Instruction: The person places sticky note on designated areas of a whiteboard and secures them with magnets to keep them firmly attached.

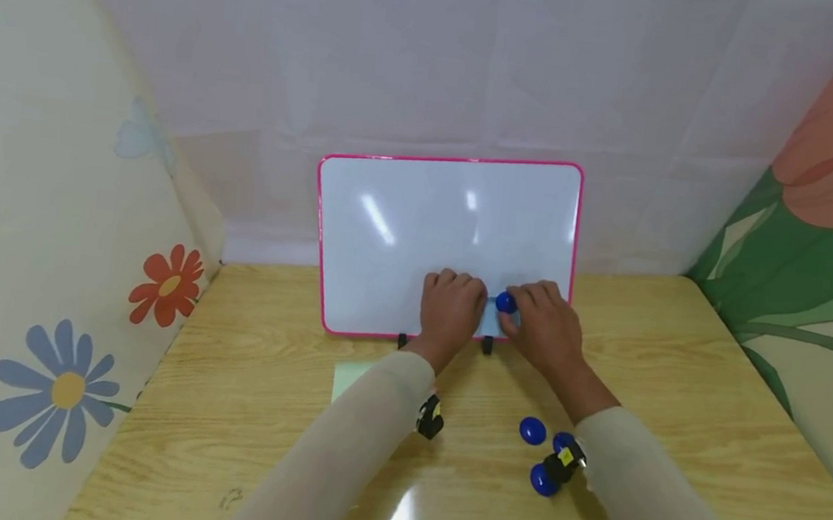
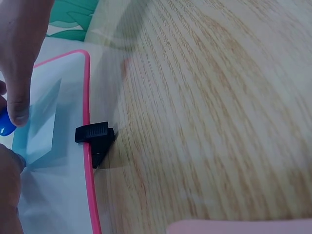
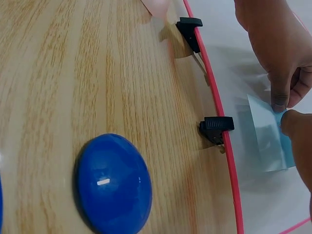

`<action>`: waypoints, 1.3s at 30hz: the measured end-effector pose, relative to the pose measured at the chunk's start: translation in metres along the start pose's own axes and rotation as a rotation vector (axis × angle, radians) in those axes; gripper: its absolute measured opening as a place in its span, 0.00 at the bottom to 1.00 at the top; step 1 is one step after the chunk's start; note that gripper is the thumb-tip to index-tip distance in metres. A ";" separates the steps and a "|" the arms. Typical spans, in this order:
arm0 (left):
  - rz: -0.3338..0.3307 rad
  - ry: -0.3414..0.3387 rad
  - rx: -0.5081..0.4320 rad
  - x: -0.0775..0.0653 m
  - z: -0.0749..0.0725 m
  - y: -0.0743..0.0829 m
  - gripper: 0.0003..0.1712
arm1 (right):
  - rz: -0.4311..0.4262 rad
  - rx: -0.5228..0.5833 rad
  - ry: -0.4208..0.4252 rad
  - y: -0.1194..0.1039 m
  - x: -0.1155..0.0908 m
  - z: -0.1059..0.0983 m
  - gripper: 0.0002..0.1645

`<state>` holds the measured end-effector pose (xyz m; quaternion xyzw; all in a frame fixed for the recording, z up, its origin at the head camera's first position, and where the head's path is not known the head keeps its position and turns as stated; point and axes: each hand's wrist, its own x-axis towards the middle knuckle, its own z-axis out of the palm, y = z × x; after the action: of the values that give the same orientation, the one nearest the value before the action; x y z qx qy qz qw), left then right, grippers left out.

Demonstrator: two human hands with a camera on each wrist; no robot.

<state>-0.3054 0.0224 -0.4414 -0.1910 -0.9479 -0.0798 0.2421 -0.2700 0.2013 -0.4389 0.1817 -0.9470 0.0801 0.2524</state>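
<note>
A whiteboard (image 1: 401,267) with a pink rim stands tilted back at the far side of the table. On its lower right part lies a light-blue paper sheet (image 3: 268,136), its lower edge lifting off the board. My left hand (image 1: 449,309) pinches the upper left of the sheet between thumb and fingers. With thumb and fingertips, my right hand (image 1: 549,327) holds a round blue magnet (image 1: 506,302) at the sheet's top edge. Both hands partly hide the paper in the head view; the right wrist view shows it better.
Black clip feet (image 1: 487,345) hold the board's lower rim. Loose blue magnets (image 1: 532,430) lie by my right forearm, some partly hidden by the wrist camera. A pale green paper (image 1: 348,375) is partly under my left sleeve. Pink paper (image 2: 243,226) shows in the left wrist view.
</note>
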 end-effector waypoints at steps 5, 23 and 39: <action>-0.017 -0.012 0.015 0.002 0.000 0.000 0.07 | 0.009 -0.007 -0.028 0.001 0.002 0.002 0.30; -0.042 -0.050 0.021 0.004 0.001 0.003 0.09 | 0.002 -0.016 -0.001 0.002 0.005 0.009 0.30; -0.036 -0.034 0.027 0.004 0.002 0.004 0.10 | -0.007 -0.038 0.025 0.000 0.010 0.013 0.28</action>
<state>-0.3080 0.0279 -0.4409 -0.1719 -0.9561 -0.0681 0.2273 -0.2835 0.1954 -0.4451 0.1792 -0.9445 0.0636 0.2678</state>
